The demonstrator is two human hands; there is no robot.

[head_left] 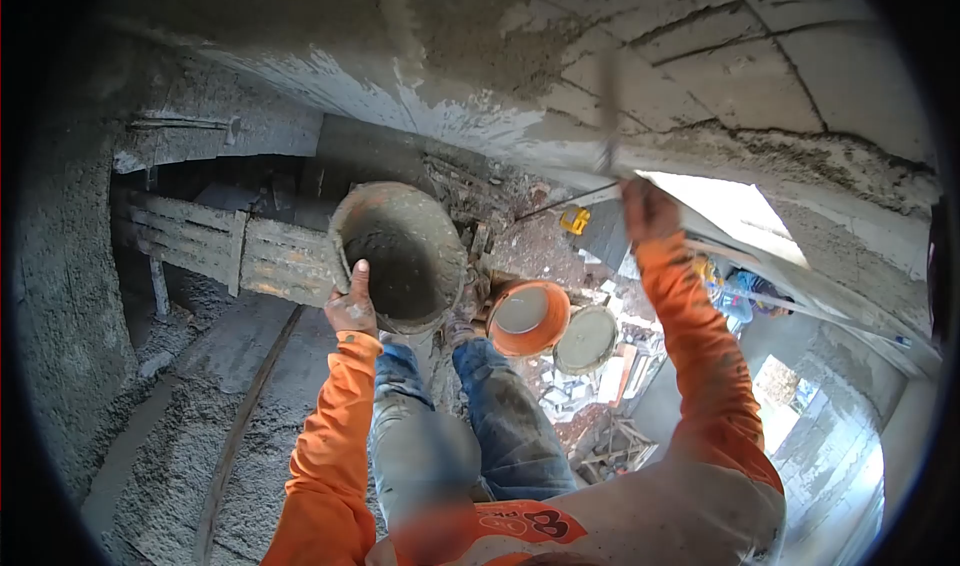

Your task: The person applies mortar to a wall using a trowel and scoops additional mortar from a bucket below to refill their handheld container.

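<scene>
My left hand [352, 304] grips the near left rim of a grey, mortar-caked bucket [440, 236], thumb over the edge. Dark wet mortar [385, 261] lies inside it. On the right, my right hand [650, 211] is raised close to the plastered surface [500, 131], its fingers closed round a tool [609, 116] that is smeared by motion. The tool's blade points up toward the rough wall; its exact shape cannot be made out.
Below stand an orange bucket [553, 318] and a round container [586, 340] of grey material. Wooden planks [285, 256] span the left. A yellow object [575, 220] and rubble lie beyond. Another person [735, 296] is partly visible at right.
</scene>
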